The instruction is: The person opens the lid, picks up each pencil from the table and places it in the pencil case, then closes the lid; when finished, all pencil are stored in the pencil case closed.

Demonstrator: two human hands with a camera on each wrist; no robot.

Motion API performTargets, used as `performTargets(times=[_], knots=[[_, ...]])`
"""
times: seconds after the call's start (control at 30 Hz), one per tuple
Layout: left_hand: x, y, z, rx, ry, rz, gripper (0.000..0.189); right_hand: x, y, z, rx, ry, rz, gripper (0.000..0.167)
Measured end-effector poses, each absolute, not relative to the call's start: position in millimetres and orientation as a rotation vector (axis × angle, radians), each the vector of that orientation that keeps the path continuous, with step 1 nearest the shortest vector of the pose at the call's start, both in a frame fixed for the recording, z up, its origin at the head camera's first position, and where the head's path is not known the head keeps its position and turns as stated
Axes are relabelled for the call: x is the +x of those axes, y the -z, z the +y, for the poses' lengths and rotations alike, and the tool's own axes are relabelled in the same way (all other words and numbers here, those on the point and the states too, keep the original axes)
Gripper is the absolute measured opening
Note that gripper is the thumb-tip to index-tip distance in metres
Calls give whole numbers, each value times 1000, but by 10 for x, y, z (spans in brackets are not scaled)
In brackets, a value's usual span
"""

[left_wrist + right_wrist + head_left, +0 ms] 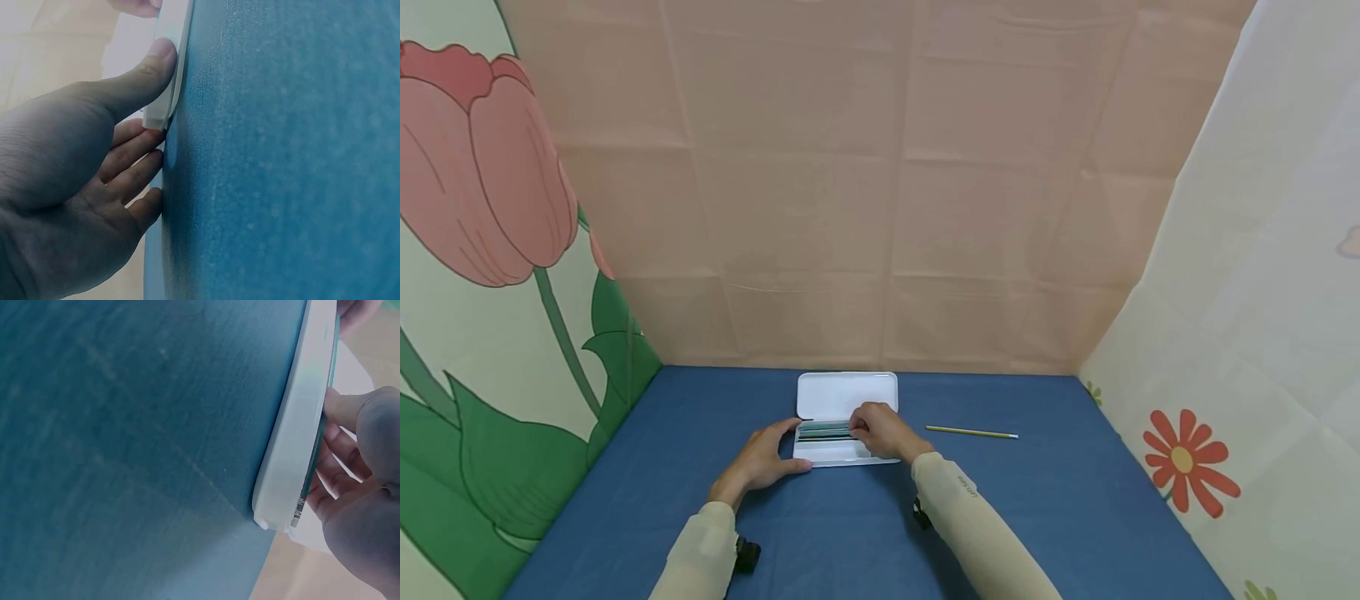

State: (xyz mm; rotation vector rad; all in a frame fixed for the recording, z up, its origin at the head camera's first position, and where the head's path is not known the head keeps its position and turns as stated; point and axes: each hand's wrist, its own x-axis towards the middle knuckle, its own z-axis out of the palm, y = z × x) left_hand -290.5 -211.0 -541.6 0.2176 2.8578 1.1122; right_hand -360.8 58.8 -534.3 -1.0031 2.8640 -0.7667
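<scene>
A white pencil case (831, 455) lies on the blue table with its lid (835, 393) folded back. Several green and dark pencils (822, 430) lie side by side in its tray. My left hand (760, 457) grips the case's left end, thumb on the front wall and fingers round the end and back. Over the right part of the tray, my right hand (880, 430) pinches a dark green pencil (319, 447) between thumb and fingers. That pencil runs along the case's edge in the right wrist view, with a barcode near one end.
To the right of the case lies a yellow pencil (970, 432) with a white tip. A beige cloth (880, 208) hangs behind the table (1037, 500). Flower-printed sheets stand at the left and right sides.
</scene>
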Motion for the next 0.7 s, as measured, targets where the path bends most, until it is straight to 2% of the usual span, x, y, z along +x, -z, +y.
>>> performTargets(times=[0.7], knots=[[-2903, 5420, -2113, 207, -1116, 2852, 89, -3595, 5381, 560, -974, 757, 2877, 12]])
